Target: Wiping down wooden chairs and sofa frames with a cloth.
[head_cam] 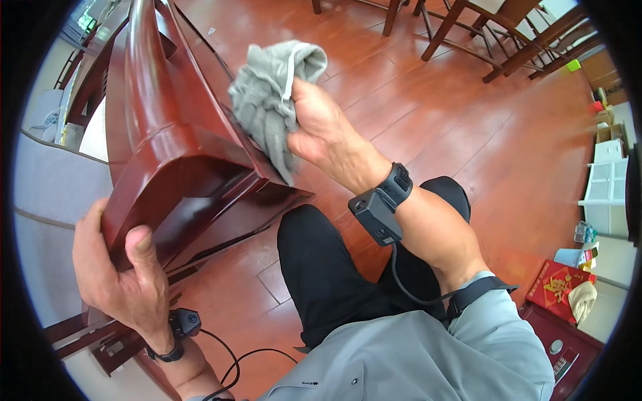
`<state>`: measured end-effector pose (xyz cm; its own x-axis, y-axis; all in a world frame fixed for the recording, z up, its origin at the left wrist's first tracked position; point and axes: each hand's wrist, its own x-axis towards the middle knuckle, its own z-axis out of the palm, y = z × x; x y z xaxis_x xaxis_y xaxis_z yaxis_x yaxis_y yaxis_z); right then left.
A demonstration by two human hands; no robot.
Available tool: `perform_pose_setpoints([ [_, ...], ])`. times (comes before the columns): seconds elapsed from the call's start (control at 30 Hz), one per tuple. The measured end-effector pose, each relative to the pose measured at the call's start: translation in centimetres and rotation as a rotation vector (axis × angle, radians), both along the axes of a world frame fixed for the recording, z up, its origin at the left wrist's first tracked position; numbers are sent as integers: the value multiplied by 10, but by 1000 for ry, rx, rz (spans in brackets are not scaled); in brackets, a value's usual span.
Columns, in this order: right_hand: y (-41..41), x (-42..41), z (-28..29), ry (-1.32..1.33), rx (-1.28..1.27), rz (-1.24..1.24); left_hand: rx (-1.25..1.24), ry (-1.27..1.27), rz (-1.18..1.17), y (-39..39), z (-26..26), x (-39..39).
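Note:
My right hand [318, 120] is closed on a bunched grey cloth [271, 95], which hangs down against the side edge of a dark red polished wooden armrest [170, 150], seemingly part of a large seat. My left hand [120, 265] grips the rounded front end of that armrest, thumb on the near face and fingers over the far side. The armrest's top shines and runs away from me to the upper left. Part of the cloth lies behind my right fingers, which are mostly hidden.
Grey-blue cushions [65, 175] lie left of the armrest. Wooden chairs [481, 35] stand at the top right on the reddish tiled floor [451, 135]. At the lower right, a red box [554, 285] with a beige cloth rests on a dark red safe-like cabinet [556, 346]. Thin cables hang from both wrist devices.

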<state>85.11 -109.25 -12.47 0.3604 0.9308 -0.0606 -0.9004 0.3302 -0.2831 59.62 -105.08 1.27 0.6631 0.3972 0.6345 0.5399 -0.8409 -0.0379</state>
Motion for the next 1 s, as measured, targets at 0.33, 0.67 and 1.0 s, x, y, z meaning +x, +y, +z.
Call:
perform_pose_setpoints([
  [0.33, 0, -45, -118, -265, -322, 59, -373, 11, 296, -21, 28, 8],
  [0.67, 5, -50, -249, -750, -1012, 268, -209, -28, 427, -26, 11, 5],
  [1.0, 21, -61, -260, -798, -1083, 62, -144, -73, 412, -32, 10, -6],
])
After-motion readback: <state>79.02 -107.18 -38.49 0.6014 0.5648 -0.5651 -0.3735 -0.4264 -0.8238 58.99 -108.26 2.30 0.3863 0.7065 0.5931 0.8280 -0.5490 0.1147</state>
